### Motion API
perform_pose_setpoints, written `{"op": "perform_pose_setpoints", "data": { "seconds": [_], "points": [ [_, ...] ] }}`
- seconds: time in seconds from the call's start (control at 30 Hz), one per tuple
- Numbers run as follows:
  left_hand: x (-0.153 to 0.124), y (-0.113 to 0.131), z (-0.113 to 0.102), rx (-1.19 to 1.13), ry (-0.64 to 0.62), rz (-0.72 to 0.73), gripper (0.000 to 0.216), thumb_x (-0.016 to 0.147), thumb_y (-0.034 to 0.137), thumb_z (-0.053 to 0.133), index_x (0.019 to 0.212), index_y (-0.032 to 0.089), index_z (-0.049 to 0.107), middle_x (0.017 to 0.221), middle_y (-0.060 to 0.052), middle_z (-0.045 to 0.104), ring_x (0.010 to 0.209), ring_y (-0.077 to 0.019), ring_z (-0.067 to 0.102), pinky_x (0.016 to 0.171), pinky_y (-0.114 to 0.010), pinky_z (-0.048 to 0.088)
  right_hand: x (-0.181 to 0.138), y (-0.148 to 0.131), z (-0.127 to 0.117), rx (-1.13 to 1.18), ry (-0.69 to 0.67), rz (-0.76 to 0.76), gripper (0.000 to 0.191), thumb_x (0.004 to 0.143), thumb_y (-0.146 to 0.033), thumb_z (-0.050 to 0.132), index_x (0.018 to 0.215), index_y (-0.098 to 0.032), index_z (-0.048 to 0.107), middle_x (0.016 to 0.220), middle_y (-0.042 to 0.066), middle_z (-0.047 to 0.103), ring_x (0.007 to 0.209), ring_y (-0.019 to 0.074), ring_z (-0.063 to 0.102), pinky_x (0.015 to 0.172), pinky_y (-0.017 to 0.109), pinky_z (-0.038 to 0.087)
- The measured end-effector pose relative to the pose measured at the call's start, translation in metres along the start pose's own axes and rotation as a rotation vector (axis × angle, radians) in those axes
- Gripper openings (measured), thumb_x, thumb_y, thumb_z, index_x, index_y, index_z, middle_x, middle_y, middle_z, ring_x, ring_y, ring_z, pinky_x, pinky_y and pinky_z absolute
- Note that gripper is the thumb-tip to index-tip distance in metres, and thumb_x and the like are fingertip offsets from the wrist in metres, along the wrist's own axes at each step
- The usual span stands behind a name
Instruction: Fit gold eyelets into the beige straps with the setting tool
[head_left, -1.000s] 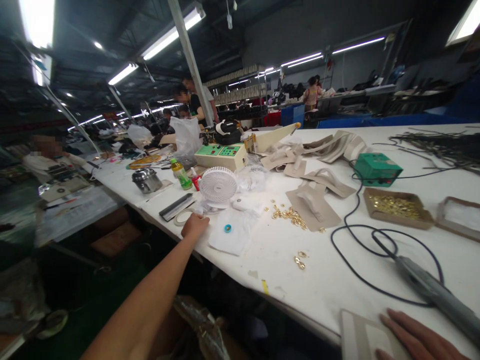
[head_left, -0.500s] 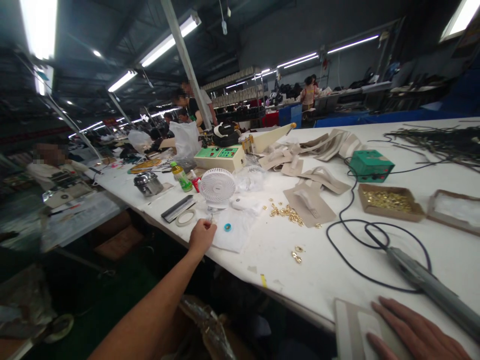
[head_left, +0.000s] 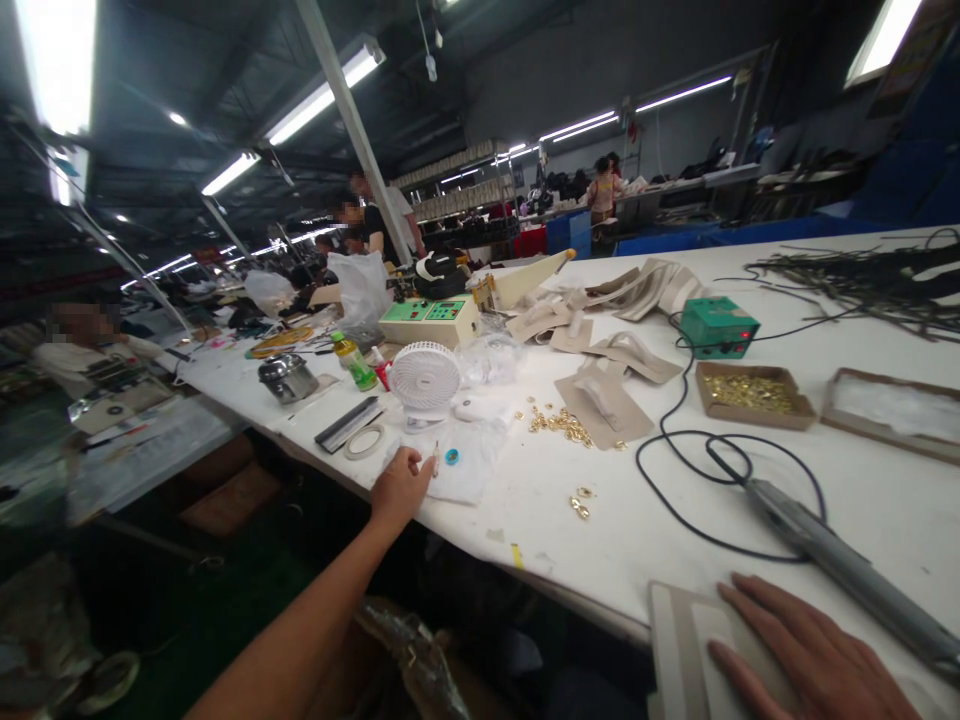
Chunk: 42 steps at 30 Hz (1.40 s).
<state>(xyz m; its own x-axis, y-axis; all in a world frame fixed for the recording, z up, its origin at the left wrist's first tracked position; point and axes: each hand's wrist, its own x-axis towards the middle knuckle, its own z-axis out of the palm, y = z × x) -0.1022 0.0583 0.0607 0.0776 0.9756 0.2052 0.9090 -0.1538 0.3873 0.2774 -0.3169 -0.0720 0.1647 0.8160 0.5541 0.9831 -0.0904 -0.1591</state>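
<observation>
My left hand point(head_left: 401, 488) is over a thin plastic bag point(head_left: 472, 478) near the table's front edge, its thumb apart from the curled fingers. A small slim object point(head_left: 436, 458), too small to name, is at its fingertip on the bag. Beside it lies a small blue round cap point(head_left: 451, 457). My right hand point(head_left: 806, 650) rests with fingers spread on a beige flat piece point(head_left: 679, 640) with a paler strip, at the lower right. A grey handheld tool point(head_left: 840, 560) on a black cable lies just beyond that hand.
Gold fittings point(head_left: 562, 424) lie loose mid-table, with more in a cardboard tray point(head_left: 750, 395). A white fan point(head_left: 425, 380), a tape roll point(head_left: 364, 442), a green control box point(head_left: 718, 327), a metal pot point(head_left: 288, 380) and beige pieces point(head_left: 604, 405) stand around. A co-worker point(head_left: 82, 340) sits at left.
My left hand has moved slightly, and its tight pinch has loosened; the small slim object now shows beside the fingertip. My right hand stays on the beige piece. The view has shifted a little.
</observation>
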Motion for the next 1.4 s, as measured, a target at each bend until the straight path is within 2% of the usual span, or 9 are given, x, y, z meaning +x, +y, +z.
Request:
{"op": "perform_pose_setpoints", "data": {
  "seconds": [0.13, 0.27, 0.5, 0.67, 0.8, 0.9, 1.07, 1.2, 1.4],
  "points": [
    [-0.06, 0.023, 0.002, -0.124, -0.037, 0.13, 0.024, 0.094, 0.048, 0.056, 0.089, 0.025, 0.054, 0.078, 0.002, 0.061, 0.075, -0.0191, 0.061, 0.072, -0.029, 0.043, 0.012, -0.017, -0.019, 0.051, -0.025, 0.091, 0.049, 0.094, -0.056, 0.062, 0.129, -0.023, 0.07, 0.139, 0.012, 0.068, 0.121, 0.0357, 0.066, 0.101, 0.051, 0.05],
    [-0.165, 0.053, 0.033, -0.348, -0.337, 0.252, 0.03, 0.091, 0.053, 0.06, 0.088, 0.024, 0.062, 0.073, 0.002, 0.063, 0.069, -0.0185, 0.061, 0.069, -0.029, 0.048, 0.029, -0.026, -0.035, 0.16, -0.068, 0.218, 0.041, 0.094, -0.053, 0.065, 0.12, -0.022, 0.071, 0.13, 0.013, 0.071, 0.122, 0.0343, 0.064, 0.102, 0.05, 0.049],
    [-0.299, 0.113, 0.097, -0.905, -0.738, 0.034, 0.048, 0.084, 0.048, 0.075, 0.12, 0.018, 0.069, 0.118, -0.014, 0.077, 0.109, -0.0306, 0.071, 0.092, -0.039, 0.055, 0.039, -0.022, -0.065, 0.555, -0.188, 0.59, 0.037, 0.089, -0.059, 0.069, 0.083, -0.023, 0.069, 0.082, 0.003, 0.072, 0.082, 0.0243, 0.066, 0.077, 0.037, 0.051],
    [-0.317, 0.138, 0.103, -1.157, -0.861, -0.196, 0.063, 0.076, 0.057, 0.084, 0.12, 0.014, 0.07, 0.115, -0.015, 0.079, 0.102, -0.0313, 0.073, 0.087, -0.038, 0.057, 0.041, -0.027, -0.093, 0.905, -0.155, 0.884, 0.043, 0.083, -0.064, 0.074, 0.085, -0.022, 0.063, 0.068, -0.004, 0.064, 0.06, 0.016, 0.056, 0.053, 0.026, 0.042],
    [-0.318, 0.138, 0.084, -1.274, -0.929, -0.285, 0.063, 0.079, 0.055, 0.082, 0.123, 0.012, 0.07, 0.113, -0.017, 0.079, 0.098, -0.032, 0.075, 0.085, -0.04, 0.06, 0.03, -0.027, -0.099, 1.087, 0.155, 1.133, 0.049, 0.073, -0.066, 0.081, 0.09, -0.023, 0.063, 0.067, -0.004, 0.065, 0.056, 0.0166, 0.056, 0.05, 0.026, 0.044],
    [-0.318, 0.138, 0.066, -1.17, -0.667, -0.142, 0.066, 0.08, 0.049, 0.081, 0.134, 0.014, 0.064, 0.128, -0.019, 0.073, 0.113, -0.0353, 0.072, 0.096, -0.049, 0.059, 0.021, -0.029, -0.104, 1.195, 0.377, 1.216, 0.049, 0.07, -0.062, 0.085, 0.09, -0.023, 0.062, 0.068, -0.004, 0.065, 0.058, 0.0166, 0.056, 0.051, 0.026, 0.046],
    [-0.323, 0.158, 0.034, -0.655, -0.12, 0.522, 0.093, 0.075, 0.027, 0.085, 0.158, 0.026, 0.043, 0.159, -0.016, 0.05, 0.146, -0.0384, 0.048, 0.12, -0.062, 0.041, 0.022, -0.058, -0.133, 1.214, 0.423, 1.203, 0.045, 0.072, -0.057, 0.087, 0.083, -0.022, 0.06, 0.068, -0.003, 0.062, 0.057, 0.0138, 0.052, 0.05, 0.024, 0.042],
    [-0.332, 0.192, 0.018, -0.72, -0.338, 0.699, 0.104, 0.073, 0.025, 0.086, 0.163, 0.028, 0.034, 0.164, -0.013, 0.047, 0.149, -0.0371, 0.046, 0.121, -0.055, 0.044, 0.032, -0.096, -0.162, 1.245, 0.163, 1.053, 0.043, 0.079, -0.058, 0.082, 0.082, -0.021, 0.063, 0.066, -0.003, 0.061, 0.057, 0.0132, 0.052, 0.05, 0.023, 0.042],
    [-0.324, 0.214, 0.008, -1.156, -0.794, 0.076, 0.048, 0.101, 0.05, 0.059, 0.132, 0.017, 0.072, 0.125, -0.013, 0.077, 0.115, -0.0323, 0.072, 0.101, -0.043, 0.057, 0.029, -0.099, -0.174, 1.223, 0.05, 0.675, 0.03, 0.097, -0.048, 0.067, 0.112, -0.023, 0.076, 0.109, 0.008, 0.076, 0.098, 0.0234, 0.073, 0.085, 0.033, 0.059]
  ]
}}
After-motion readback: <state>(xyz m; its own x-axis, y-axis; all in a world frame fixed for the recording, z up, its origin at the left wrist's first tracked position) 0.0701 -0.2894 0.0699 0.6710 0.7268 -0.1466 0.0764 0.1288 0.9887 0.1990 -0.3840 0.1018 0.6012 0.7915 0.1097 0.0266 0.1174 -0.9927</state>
